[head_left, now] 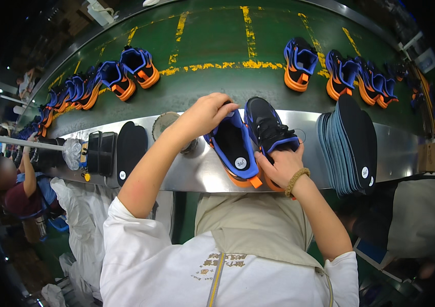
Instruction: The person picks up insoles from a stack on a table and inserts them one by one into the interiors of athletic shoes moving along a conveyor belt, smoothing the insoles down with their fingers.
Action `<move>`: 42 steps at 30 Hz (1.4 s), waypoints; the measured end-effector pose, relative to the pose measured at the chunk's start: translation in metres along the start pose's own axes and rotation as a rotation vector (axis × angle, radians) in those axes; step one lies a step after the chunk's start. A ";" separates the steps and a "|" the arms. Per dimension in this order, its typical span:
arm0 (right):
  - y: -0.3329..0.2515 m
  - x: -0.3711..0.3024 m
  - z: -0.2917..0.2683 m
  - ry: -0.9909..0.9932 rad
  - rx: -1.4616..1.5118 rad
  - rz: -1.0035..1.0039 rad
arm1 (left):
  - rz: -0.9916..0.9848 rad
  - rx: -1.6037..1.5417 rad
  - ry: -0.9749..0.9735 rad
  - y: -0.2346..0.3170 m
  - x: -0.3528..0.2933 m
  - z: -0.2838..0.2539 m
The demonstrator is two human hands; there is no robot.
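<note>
Two sports shoes in black, blue and orange rest side by side on the metal ledge before me, heels toward me. In the left shoe [230, 139] a black insole [231, 146] with a round white label shows through the opening. My left hand [205, 115] is closed on the front of this shoe, thumb and fingers at its tongue and hiding its toe. My right hand [285, 165] grips the heel collar of the laced right shoe [264, 123], thumb between the shoes; some of its fingertips are hidden inside the opening.
A stack of blue-edged black insoles [348, 146] stands at the right of the ledge; another insole [132, 148] lies left, beside a round container [165, 126]. Similar shoes [300, 64] line the green surface [212, 43] beyond. A co-worker [25, 184] is at far left.
</note>
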State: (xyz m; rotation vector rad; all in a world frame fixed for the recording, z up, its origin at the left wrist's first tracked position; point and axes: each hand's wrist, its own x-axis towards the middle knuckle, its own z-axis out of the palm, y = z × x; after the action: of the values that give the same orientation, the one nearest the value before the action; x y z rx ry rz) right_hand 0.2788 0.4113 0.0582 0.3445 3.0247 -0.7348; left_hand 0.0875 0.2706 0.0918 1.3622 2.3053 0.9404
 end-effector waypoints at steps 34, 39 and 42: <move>0.112 0.032 -0.135 0.490 -0.276 0.074 | 0.065 0.622 0.620 -0.019 -0.049 0.012; 0.171 -0.076 -0.116 0.267 -0.347 0.270 | 0.187 0.467 0.648 0.028 0.042 0.032; 0.178 -0.090 -0.116 0.338 -0.257 0.228 | 0.390 0.427 0.526 0.052 0.128 0.073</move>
State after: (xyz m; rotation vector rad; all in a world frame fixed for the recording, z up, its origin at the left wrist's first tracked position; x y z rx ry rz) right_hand 0.4095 0.5991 0.0860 0.8639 3.2491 -0.2931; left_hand 0.0979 0.4266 0.0814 1.9917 2.8056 1.0579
